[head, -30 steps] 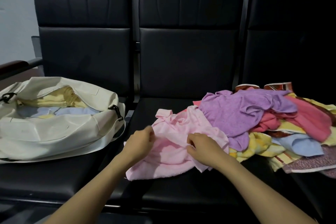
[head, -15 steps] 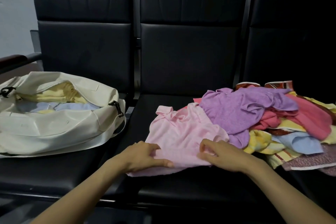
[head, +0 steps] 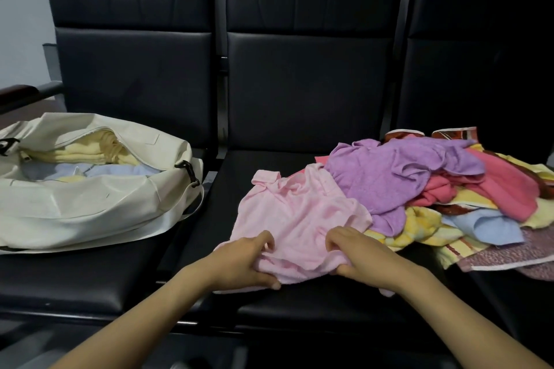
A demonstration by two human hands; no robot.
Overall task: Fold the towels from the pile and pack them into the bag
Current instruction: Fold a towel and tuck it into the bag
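Observation:
A crumpled pink towel (head: 296, 213) lies on the middle seat. My left hand (head: 242, 262) grips its near left edge, fingers curled over the cloth and thumb under it. My right hand (head: 359, 255) grips the near right edge the same way. Behind and to the right lies the pile of towels (head: 449, 189), with a purple one (head: 398, 174) on top and red, yellow and blue ones under it. An open cream bag (head: 90, 207) sits on the left seat and holds folded yellow and blue towels (head: 87, 159).
Three black padded seats (head: 308, 84) stand in a row with high backs. A dark armrest (head: 21, 93) juts out at the far left. A patterned cloth (head: 503, 255) hangs over the front edge of the right seat.
Both hands have moved from the towel's middle to its near edge and now grip it. The pink towel has been pulled toward me and bunches up between my hands.

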